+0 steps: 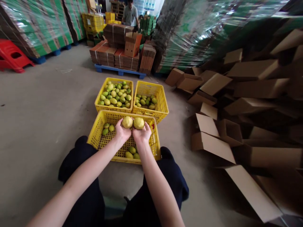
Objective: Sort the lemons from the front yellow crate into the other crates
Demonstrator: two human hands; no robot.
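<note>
My left hand (123,132) cradles a yellow lemon (127,122), and my right hand (142,134) holds another yellow lemon (139,123) close beside it. Both hands are over the nearest yellow plastic crate (94,135), which stands between my knees. Inside that crate lie a few greenish lemons (108,127) at the left and several more lemons (132,153) near its front side. Behind it, a second yellow crate (100,105) is piled with green and yellow lemons (115,94). To the right of that, a third crate (163,102) holds fewer, greener lemons (146,101).
Open cardboard boxes (217,138) lie heaped along the right. A blue pallet (120,71) with bundled flat cartons (101,53) stands beyond the crates, and a person (130,15) is behind it. Wrapped stacks (44,25) and a red stool (15,56) are at left.
</note>
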